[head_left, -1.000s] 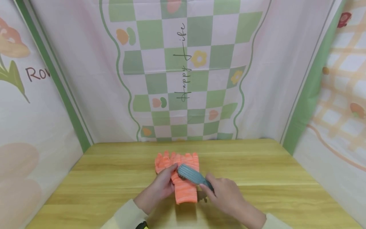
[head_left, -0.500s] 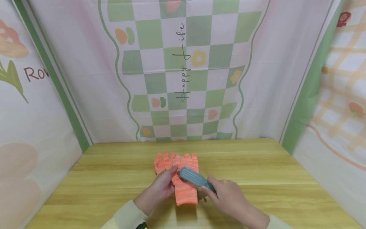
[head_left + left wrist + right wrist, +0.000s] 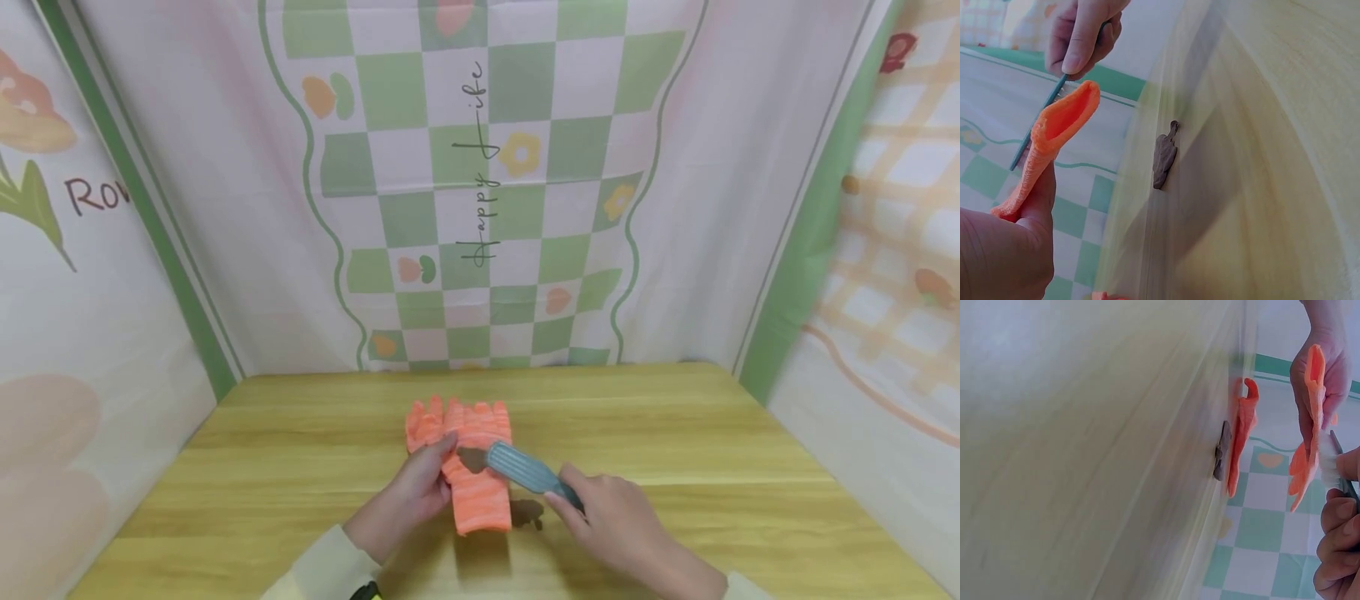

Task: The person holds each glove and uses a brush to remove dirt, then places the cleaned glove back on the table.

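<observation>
The left hand pinched the raised glove by its left side, thumb on top; the right hand had its fingers curled round the handle of the blue-grey brush, bristles facing the fabric (contact unclear). A brown patch showed on the glove just off the brush head, close to the left thumb. Likely trouble: gripped at one side only, the soft glove could have twisted or slipped under a hard stroke; a stroke too far left could have caught the thumb. The brown lump lay on the table, and a sagging cuff might have picked some up. The second glove lay on the wood beyond that lump, crowding the space under the work. Room for side strokes looked ample: wood ran wide both ways. Far edge met the checkered curtain; near edge out of head view.
</observation>
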`<action>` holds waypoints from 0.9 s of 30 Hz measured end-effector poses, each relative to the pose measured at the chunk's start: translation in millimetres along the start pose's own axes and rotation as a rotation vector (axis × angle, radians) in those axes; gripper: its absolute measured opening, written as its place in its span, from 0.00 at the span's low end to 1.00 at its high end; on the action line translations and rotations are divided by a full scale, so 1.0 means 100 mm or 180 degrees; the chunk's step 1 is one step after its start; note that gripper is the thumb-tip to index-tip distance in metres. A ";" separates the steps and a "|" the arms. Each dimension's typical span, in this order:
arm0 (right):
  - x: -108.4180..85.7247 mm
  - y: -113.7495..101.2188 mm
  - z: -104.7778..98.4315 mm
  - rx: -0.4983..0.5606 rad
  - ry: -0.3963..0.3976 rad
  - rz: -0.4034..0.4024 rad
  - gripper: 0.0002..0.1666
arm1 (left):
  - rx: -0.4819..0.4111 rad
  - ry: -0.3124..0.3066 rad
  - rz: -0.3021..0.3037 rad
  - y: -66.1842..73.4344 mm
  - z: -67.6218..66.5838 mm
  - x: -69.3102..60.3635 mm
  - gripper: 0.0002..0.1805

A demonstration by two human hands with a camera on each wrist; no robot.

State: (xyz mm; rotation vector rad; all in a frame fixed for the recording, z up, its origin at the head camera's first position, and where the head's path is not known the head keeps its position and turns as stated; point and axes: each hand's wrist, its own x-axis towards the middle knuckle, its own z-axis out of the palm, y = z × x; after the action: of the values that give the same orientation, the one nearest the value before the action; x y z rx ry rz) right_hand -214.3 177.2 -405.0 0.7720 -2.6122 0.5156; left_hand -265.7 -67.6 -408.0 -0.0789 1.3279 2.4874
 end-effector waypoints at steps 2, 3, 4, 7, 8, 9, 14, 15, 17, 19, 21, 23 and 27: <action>-0.01 0.01 -0.01 -0.0012 -0.0006 0.0010 0.12 | -0.0017 -0.0001 0.0014 0.01 -0.01 -0.01 0.28; -0.01 0.02 -0.02 -0.0023 0.0000 0.0010 0.11 | -0.0025 -0.0010 0.0014 0.01 -0.01 -0.01 0.28; -0.01 0.02 -0.02 -0.0035 0.0003 0.0016 0.11 | -0.0025 -0.0023 0.0016 0.02 -0.01 -0.01 0.28; -0.03 0.04 -0.04 -0.0060 0.0001 0.0038 0.11 | -0.0047 -0.0028 0.0028 0.03 -0.03 -0.02 0.26; -0.03 0.05 -0.04 -0.0069 0.0001 0.0043 0.12 | -0.0047 -0.0024 0.0032 0.04 -0.03 -0.03 0.26; -0.03 0.06 -0.05 -0.0079 -0.0002 0.0056 0.12 | -0.0045 -0.0019 0.0037 0.05 -0.04 -0.03 0.25; -0.04 0.11 -0.09 -0.0129 -0.0025 0.0133 0.12 | -0.0046 0.0013 0.0048 0.08 -0.05 -0.02 0.26; -0.03 0.12 -0.10 -0.0138 -0.0030 0.0153 0.12 | -0.0037 0.0020 0.0046 0.08 -0.06 -0.01 0.27; -0.02 0.12 -0.11 -0.0164 -0.0050 0.0199 0.13 | -0.0035 0.0017 0.0045 0.08 -0.06 -0.01 0.26; 0.00 0.12 -0.13 -0.0173 -0.0073 0.0257 0.13 | -0.0046 0.0005 0.0041 0.09 -0.06 -0.01 0.26; 0.02 0.12 -0.13 -0.0190 -0.0083 0.0300 0.14 | -0.0052 -0.0022 0.0045 0.10 -0.05 -0.02 0.25; 0.05 0.12 -0.14 -0.0220 -0.0063 0.0344 0.14 | -0.0073 -0.0038 0.0055 0.10 -0.05 -0.03 0.25; 0.08 0.13 -0.13 -0.0311 0.0002 0.0456 0.13 | -0.0082 -0.0067 0.0073 0.11 -0.05 -0.05 0.25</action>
State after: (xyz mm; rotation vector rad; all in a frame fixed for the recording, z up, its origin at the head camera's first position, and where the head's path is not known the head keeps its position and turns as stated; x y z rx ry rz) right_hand -224.7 190.2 -393.2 0.5568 -2.6829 0.4235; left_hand -265.2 -79.0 -400.9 -0.0435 1.2956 2.5178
